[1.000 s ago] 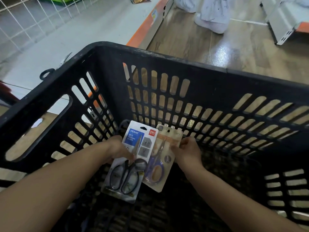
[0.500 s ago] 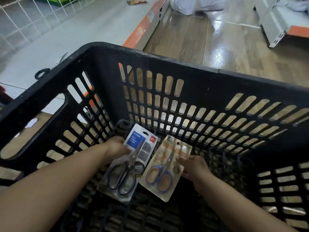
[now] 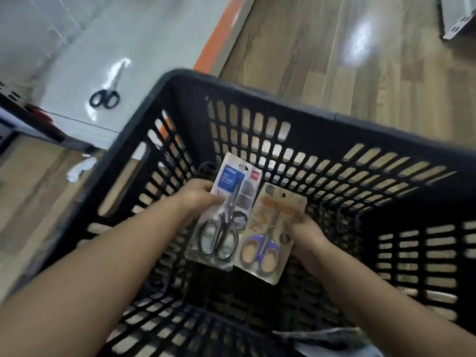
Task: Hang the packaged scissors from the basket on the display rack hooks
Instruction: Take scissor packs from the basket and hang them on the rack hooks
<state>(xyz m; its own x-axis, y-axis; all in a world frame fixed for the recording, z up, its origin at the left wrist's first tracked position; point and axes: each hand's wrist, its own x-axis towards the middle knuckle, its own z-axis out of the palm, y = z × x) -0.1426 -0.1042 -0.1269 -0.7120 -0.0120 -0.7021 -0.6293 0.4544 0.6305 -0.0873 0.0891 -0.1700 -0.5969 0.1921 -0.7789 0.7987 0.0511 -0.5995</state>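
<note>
Both hands are down inside the black slotted basket [image 3: 257, 91], each with its own pack. The left hand [image 3: 199, 195] has its fingers curled round the left edge of the black-handled scissors pack [image 3: 225, 217], the one with the blue label at the top. The right hand [image 3: 307, 234] pinches the right edge of the purple-handled scissors pack [image 3: 270, 235], thumb on the front of the card. The two packs sit side by side, edges touching or slightly overlapping, held up above the basket floor. Outside the basket, another pair of black scissors [image 3: 105, 95] in clear packaging lies on the pale shelf [image 3: 128, 34] with the orange edge, beside the wood floor [image 3: 334, 60].
</note>
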